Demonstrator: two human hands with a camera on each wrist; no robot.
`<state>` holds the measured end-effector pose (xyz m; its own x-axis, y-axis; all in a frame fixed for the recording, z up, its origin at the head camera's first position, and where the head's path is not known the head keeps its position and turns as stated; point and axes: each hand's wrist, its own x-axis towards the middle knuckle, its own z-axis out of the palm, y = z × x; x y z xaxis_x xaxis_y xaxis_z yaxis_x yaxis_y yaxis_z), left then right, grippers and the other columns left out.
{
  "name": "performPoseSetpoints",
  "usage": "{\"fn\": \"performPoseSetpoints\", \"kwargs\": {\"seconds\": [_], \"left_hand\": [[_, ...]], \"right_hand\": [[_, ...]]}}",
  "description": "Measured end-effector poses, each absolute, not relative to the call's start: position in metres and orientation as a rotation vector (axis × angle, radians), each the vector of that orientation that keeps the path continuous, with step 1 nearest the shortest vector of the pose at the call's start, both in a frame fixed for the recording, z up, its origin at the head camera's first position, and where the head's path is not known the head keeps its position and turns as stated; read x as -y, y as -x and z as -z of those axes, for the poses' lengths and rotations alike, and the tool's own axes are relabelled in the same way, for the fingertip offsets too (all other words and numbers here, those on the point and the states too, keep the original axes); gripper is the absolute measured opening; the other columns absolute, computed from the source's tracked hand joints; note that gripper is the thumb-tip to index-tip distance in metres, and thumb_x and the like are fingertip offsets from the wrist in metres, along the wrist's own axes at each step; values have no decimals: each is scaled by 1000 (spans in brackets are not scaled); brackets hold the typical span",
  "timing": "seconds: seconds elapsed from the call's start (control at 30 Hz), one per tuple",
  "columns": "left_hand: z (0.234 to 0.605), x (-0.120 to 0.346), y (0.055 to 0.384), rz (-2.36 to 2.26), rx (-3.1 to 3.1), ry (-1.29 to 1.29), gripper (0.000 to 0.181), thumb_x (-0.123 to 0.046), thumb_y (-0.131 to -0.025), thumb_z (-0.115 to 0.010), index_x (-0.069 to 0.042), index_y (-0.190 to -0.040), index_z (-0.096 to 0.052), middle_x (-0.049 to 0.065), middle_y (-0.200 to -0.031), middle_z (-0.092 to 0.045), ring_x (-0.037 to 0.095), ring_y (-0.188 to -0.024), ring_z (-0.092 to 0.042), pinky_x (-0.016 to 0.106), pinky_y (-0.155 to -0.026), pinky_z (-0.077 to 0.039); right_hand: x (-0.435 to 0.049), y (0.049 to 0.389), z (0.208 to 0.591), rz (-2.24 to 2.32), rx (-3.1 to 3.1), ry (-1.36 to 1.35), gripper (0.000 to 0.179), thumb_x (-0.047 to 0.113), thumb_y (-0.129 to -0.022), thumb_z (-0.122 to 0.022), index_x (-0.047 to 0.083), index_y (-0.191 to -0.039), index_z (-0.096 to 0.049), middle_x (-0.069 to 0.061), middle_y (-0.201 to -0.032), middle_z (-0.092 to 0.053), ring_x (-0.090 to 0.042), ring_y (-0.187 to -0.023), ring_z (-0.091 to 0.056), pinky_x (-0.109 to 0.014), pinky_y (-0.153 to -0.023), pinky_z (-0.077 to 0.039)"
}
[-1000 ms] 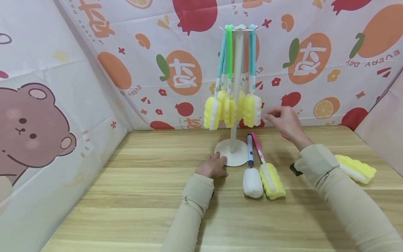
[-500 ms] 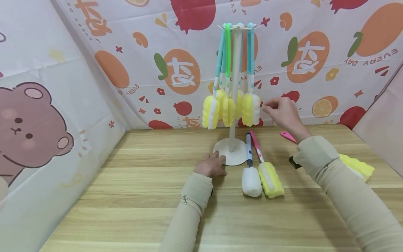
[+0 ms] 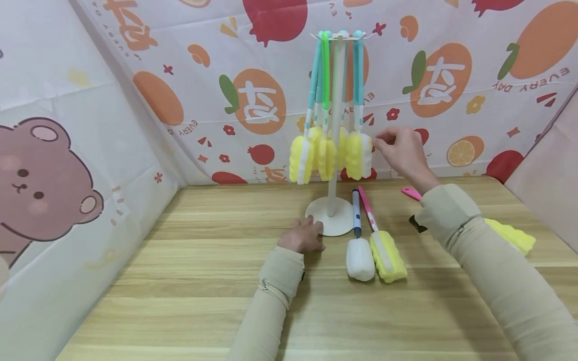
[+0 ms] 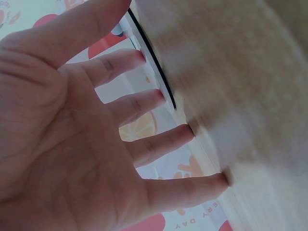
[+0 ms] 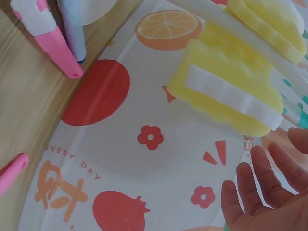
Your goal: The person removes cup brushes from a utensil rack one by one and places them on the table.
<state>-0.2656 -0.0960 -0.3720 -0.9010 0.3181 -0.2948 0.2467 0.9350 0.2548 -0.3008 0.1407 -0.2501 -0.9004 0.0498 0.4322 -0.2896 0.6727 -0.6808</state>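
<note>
My left hand rests with spread fingers at the left of the white round base of a stand. In the left wrist view, fingertips of the left hand reach the base's rim and the wooden surface. Several sponge bottle brushes with teal or green handles hang from the stand's top. My right hand is raised beside the rightmost hanging sponge brush, fingertips right at its white edge. The right wrist view shows the right hand with relaxed, parted fingers just below a yellow sponge head, holding nothing.
On the table lie a white sponge brush and a pink-handled yellow one, side by side before the stand. Another yellow brush lies at right, partly behind my sleeve. A patterned cloth stands close behind.
My right hand has risen slightly beside the hanging brush, and more of a pink handle shows by the forearm. The left hand stays at the base. The head view has shifted a little.
</note>
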Motion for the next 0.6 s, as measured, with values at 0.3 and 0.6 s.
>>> {"fn": "performPoseSetpoints", "kwargs": {"seconds": [0.3, 0.6], "left_hand": [[371, 97, 265, -302, -2754, -410, 38, -30, -95, -73, -15, -127, -59, 11, -158, -35, 37, -131, -38, 58, -90, -48], [371, 97, 265, -295, -2754, -401, 39, -30, -95, -72, -16, -129, -59, 10, -160, -33, 36, -134, -36, 59, -92, -47]], "right_hand": [[-135, 305, 244, -1094, 2446, -173, 29, 18, -102, -61, -4, -117, -70, -23, -109, -68, -36, -98, -56, -41, -79, -48], [-130, 307, 244, -1129, 2452, -150, 31, 19, -103, -60, -4, -121, -69, -22, -111, -67, -35, -98, -56, -38, -79, -49]]}}
